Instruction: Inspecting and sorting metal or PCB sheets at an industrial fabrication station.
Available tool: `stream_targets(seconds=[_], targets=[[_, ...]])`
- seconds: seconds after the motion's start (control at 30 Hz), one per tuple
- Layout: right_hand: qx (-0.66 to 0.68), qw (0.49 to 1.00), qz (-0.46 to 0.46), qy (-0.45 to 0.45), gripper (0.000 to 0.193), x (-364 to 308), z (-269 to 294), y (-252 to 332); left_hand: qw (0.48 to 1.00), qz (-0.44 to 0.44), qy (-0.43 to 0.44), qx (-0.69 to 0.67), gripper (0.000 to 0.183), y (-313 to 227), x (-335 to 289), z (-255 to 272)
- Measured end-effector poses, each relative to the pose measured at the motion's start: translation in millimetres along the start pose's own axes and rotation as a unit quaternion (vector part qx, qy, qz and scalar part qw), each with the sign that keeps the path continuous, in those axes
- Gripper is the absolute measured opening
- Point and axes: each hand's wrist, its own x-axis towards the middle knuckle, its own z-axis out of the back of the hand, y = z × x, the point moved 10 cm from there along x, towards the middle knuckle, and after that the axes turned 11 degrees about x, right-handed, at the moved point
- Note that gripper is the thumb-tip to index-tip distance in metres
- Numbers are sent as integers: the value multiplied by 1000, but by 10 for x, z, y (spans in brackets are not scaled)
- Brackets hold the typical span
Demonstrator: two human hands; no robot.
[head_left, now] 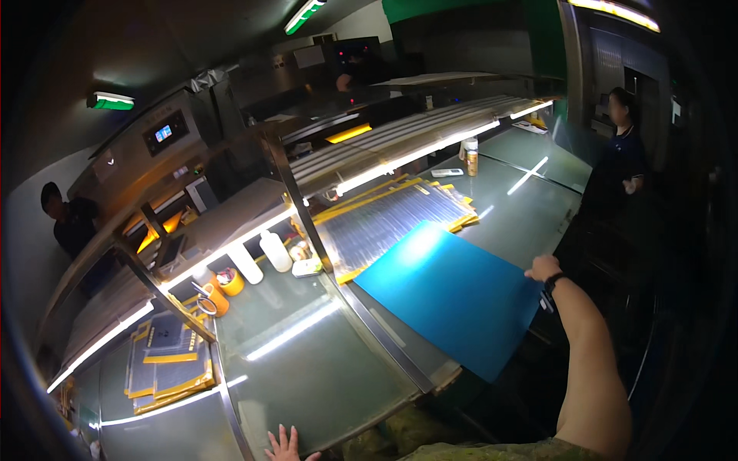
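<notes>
Lit worktable: I see the blue sheet running far-left to near-right, left of the nearer, curled right hand, grip unclear; left hand spread, apart.

The blue sheet looks smooth and glossy, the table top slick and reflective like glass, the strip across it metallic, the stacked panels shiny like plastic with tape along their edges, the white bottle smooth plastic, and the clothing matt cloth.
</notes>
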Motion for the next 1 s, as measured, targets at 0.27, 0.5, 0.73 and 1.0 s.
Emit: stream_targets(seconds=[0.27,0.5,0.73,1.0], targets=[[383,920,-24,87,45,-855,-818,-572,999,16,27,17,82,22,-34,-77],[639,628,-13,444,48,-2736,-1731,313,999,-26,11,19,81,-21,-14,-86],[796,483,-276,240,43,-3222,-1354,1002,997,-72,-6,26,83,-66,-60,-24],[878,460,-96,-93,40,-3036,-292,241,996,-78,-14,43,79,-89,-78,-21]])
